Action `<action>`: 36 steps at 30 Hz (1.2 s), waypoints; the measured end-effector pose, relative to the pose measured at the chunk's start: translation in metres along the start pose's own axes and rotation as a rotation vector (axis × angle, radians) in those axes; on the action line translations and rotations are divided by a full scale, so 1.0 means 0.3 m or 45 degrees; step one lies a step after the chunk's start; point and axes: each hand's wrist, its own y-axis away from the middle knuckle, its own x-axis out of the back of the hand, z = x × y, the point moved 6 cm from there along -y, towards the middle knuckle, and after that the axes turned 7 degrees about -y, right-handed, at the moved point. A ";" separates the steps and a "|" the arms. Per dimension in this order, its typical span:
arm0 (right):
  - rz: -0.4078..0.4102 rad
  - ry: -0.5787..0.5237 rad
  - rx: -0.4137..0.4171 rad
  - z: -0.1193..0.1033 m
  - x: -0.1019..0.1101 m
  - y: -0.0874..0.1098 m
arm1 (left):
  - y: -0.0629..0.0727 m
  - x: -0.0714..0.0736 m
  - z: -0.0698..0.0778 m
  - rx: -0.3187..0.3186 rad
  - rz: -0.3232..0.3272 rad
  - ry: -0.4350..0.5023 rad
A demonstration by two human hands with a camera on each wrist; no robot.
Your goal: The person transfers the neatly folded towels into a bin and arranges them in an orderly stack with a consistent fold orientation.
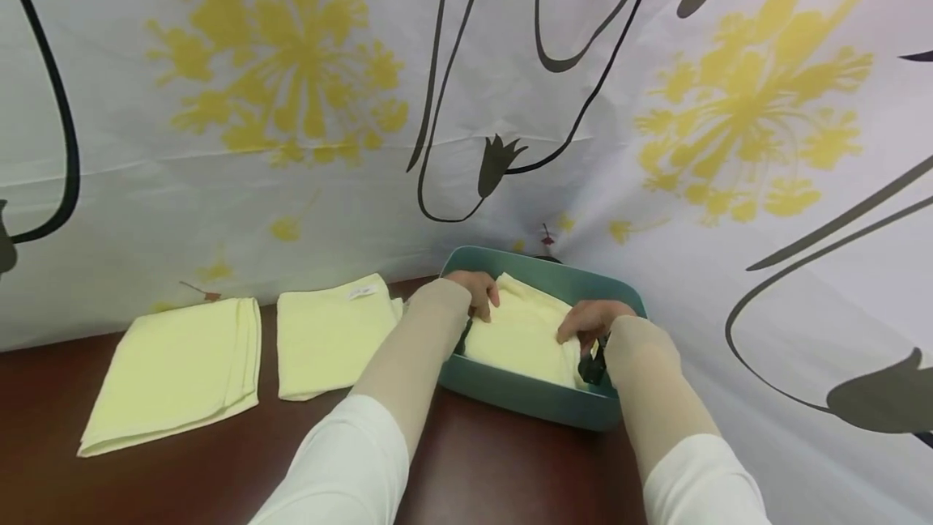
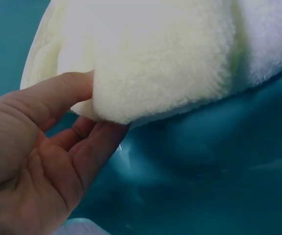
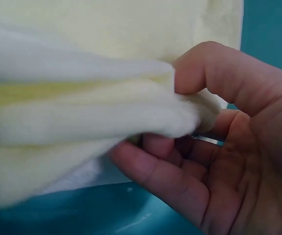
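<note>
A folded pale yellow towel lies inside a teal plastic bin. My left hand reaches over the bin's left side and pinches the towel's left edge. In the left wrist view the thumb is at the fluffy edge of the towel, with the fingers underneath. At the opposite side my right hand grips the towel's right edge. The right wrist view shows several soft layers of the towel between thumb and fingers. White cloth shows below those layers.
Two more folded pale yellow towels, a left one and a middle one with a white tag, lie on the dark reddish-brown table. A white patterned curtain hangs behind the table and along the right of the bin.
</note>
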 end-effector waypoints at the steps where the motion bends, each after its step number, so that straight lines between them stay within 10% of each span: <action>1: 0.002 0.006 -0.006 0.002 -0.005 -0.003 | 0.000 -0.004 0.001 0.004 -0.004 0.004; 11: 0.148 0.060 -0.097 -0.017 -0.029 -0.018 | 0.006 0.008 0.001 0.089 0.012 -0.102; 19: 0.041 0.067 -0.018 -0.019 -0.021 0.010 | 0.116 0.037 0.069 0.148 -0.084 -0.380; 24: 0.030 0.053 0.003 -0.036 -0.012 0.043 | 0.082 0.018 0.048 0.130 -0.365 -0.378; 36: 0.120 0.031 -0.016 -0.089 -0.006 0.121 | 0.117 0.041 0.072 0.189 -0.364 -0.223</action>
